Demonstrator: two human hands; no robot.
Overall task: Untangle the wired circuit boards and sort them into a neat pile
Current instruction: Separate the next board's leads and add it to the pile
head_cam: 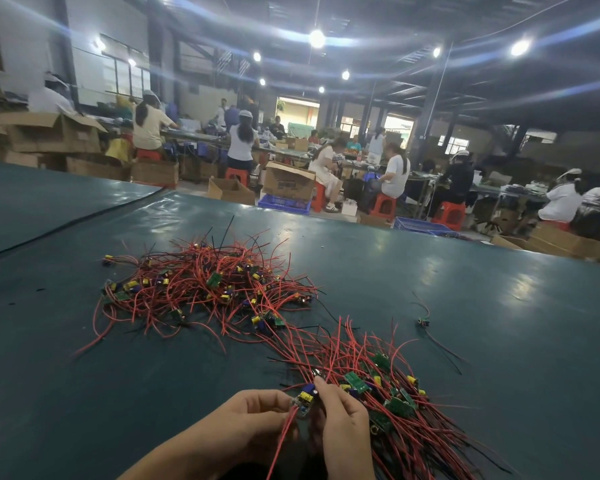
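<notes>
Hands meet low over the green table (pixel 499 289), both pinching one small circuit board (pixel 305 400): the left hand (pixel 253 419) curls its fingers on the board's left edge, and the right hand (pixel 342 422) nips its upper right side. Red wires (pixel 284 434) hang from it between the wrists. Just right of the hands lies the sorted pile (pixel 395 403), its wires running roughly one way. Farther off to the left sits the tangled heap (pixel 205 289). One stray board (pixel 423 321) lies apart on the right

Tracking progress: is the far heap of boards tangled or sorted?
Tangled: in the far heap red wires cross every way, boards scattered among them, unlike the aligned near pile.
</notes>
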